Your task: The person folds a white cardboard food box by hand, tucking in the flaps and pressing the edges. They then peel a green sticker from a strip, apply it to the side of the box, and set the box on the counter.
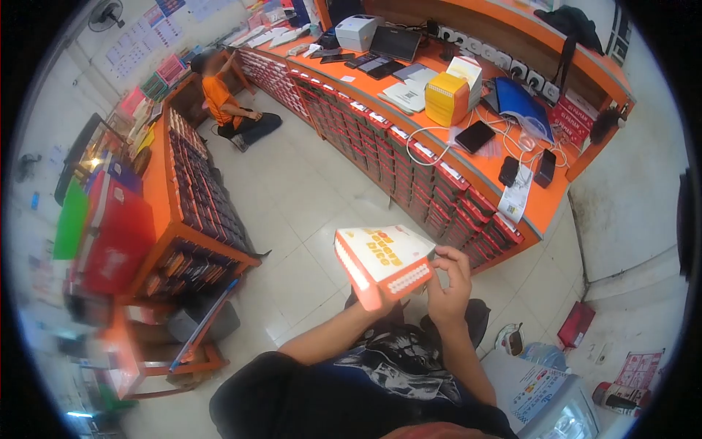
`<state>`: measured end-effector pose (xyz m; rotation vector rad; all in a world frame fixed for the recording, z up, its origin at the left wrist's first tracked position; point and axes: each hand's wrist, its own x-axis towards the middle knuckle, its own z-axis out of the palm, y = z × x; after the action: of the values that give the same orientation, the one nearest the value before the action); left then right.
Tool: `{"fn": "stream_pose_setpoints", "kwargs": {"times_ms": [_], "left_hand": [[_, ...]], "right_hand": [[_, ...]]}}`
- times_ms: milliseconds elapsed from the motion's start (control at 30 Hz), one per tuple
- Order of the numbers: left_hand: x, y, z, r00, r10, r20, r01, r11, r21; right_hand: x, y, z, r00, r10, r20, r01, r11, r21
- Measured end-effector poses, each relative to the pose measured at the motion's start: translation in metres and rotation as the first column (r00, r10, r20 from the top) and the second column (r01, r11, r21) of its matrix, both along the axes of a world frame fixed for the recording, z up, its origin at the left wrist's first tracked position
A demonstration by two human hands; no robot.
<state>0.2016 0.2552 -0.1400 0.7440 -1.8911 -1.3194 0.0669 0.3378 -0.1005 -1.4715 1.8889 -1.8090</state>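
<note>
A white and orange cardboard box [387,252] with yellow and orange lettering is held up in front of my body, tilted. My left hand [371,310] supports it from underneath; the box hides most of its fingers. At the box's right edge, my right hand [449,287] has its fingers bent, with thumb and fingertips closed on the edge of the cardboard. A yellow and white box [447,99] of similar shape stands on the orange counter [431,155], beyond my hands.
Phones [475,136], cables, a laptop [395,44] and a printer [358,32] lie along the counter. Stacked small boxes [373,146] fill its front. A person in an orange shirt [217,94] sits on the floor ahead. An orange shelf [157,212] stands left, a carton [537,388] right.
</note>
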Motion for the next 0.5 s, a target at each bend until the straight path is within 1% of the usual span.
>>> {"fn": "stream_pose_setpoints", "kwargs": {"times_ms": [67, 133, 167, 200, 233, 267, 333, 367, 400, 433, 467, 500], "left_hand": [[-0.002, 0.001, 0.007, 0.997, -0.034, 0.064, 0.02, 0.978, 0.208], [-0.003, 0.002, 0.022, 0.992, -0.052, 0.115, 0.001, 0.915, 0.402], [-0.004, 0.004, 0.029, 0.99, -0.052, 0.127, -0.016, 0.876, 0.481], [-0.005, 0.004, 0.033, 0.994, -0.026, 0.107, -0.032, 0.862, 0.505], [-0.008, 0.007, 0.024, 0.997, 0.072, 0.022, -0.074, 0.872, 0.484], [-0.011, 0.006, 0.01, 0.997, 0.075, 0.012, -0.071, 0.872, 0.484], [-0.017, 0.003, -0.003, 0.98, 0.168, -0.104, -0.122, 0.928, 0.353], [-0.019, 0.003, -0.009, 0.979, 0.199, -0.038, -0.197, 0.979, 0.051], [-0.019, 0.001, -0.012, 0.978, 0.202, -0.044, -0.2, 0.978, 0.059], [-0.016, -0.002, -0.016, 0.989, 0.096, 0.115, -0.103, 0.993, 0.057], [-0.016, -0.003, -0.02, 0.963, -0.014, 0.269, -0.005, 0.998, 0.069], [-0.02, 0.005, -0.006, 0.97, 0.042, 0.238, -0.052, 0.998, 0.035]], "right_hand": [[0.0, -0.002, -0.003, 0.999, -0.006, -0.037, 0.006, 1.0, -0.004], [-0.001, -0.003, -0.01, 0.997, -0.01, -0.076, 0.01, 1.0, -0.007], [-0.002, -0.002, -0.014, 0.999, 0.023, -0.031, -0.022, 0.999, 0.045], [-0.004, -0.001, -0.016, 0.998, 0.053, 0.015, -0.054, 0.994, 0.097], [-0.004, 0.0, -0.017, 0.983, 0.076, 0.167, -0.097, 0.989, 0.115], [-0.006, 0.001, -0.017, 0.984, 0.079, 0.158, -0.098, 0.989, 0.115], [-0.007, 0.003, -0.014, 0.989, 0.051, 0.138, -0.064, 0.993, 0.094], [-0.007, 0.003, -0.009, 0.99, 0.053, 0.131, -0.066, 0.993, 0.1], [-0.003, 0.002, 0.007, 0.994, 0.111, -0.012, -0.109, 0.99, 0.091], [0.0, 0.001, 0.017, 0.974, 0.166, -0.155, -0.154, 0.984, 0.088], [0.002, 0.0, 0.017, 0.973, 0.168, -0.161, -0.154, 0.984, 0.094], [0.003, -0.001, 0.016, 0.947, 0.222, -0.232, -0.195, 0.972, 0.132]]}}
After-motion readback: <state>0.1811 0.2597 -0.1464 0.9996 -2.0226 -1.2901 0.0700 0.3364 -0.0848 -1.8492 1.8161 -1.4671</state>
